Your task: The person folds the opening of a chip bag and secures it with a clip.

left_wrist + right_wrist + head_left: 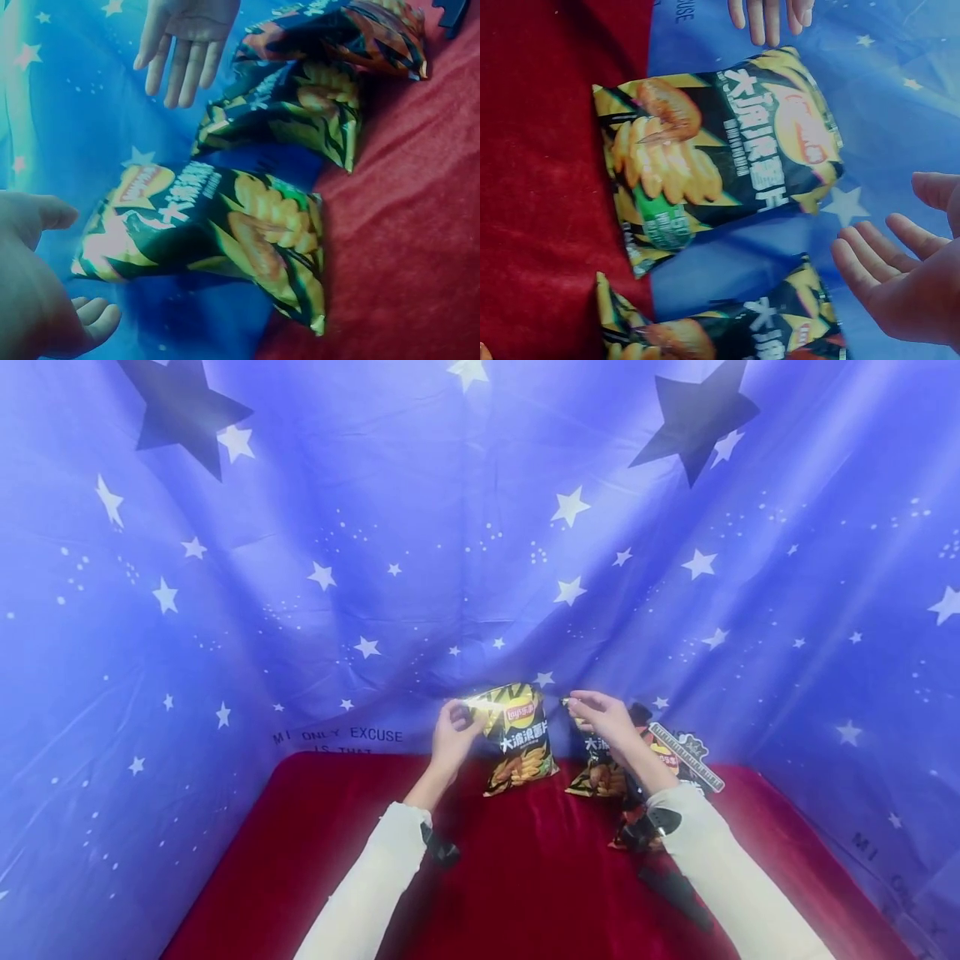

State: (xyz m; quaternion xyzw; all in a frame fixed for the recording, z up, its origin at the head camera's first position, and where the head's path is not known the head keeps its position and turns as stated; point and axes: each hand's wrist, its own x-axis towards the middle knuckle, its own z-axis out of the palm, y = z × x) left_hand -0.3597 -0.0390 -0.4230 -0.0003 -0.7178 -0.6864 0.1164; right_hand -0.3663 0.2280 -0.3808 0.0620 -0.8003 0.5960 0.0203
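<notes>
A black-and-yellow potato chip bag [525, 747] stands upright at the back of the red table, a picture of chips on its lower front. My left hand [455, 731] is beside its upper left corner; in the left wrist view the thumb [56, 212] and fingers are spread apart with nothing gripped. To the bag's right, my right hand [606, 718] is raised in front of a second black-and-yellow chip bag [596, 781], partly hiding it. The right wrist view shows the right hand's fingers [870, 259] loosely extended, apart from the first bag.
A black-and-orange chip bag [337, 37] stands right of the second one, partly behind my right forearm. A keyboard-shaped graphic [686, 756] overlaps that area. Blue star-printed cloth [420, 610] hangs behind the red-covered table [517, 877].
</notes>
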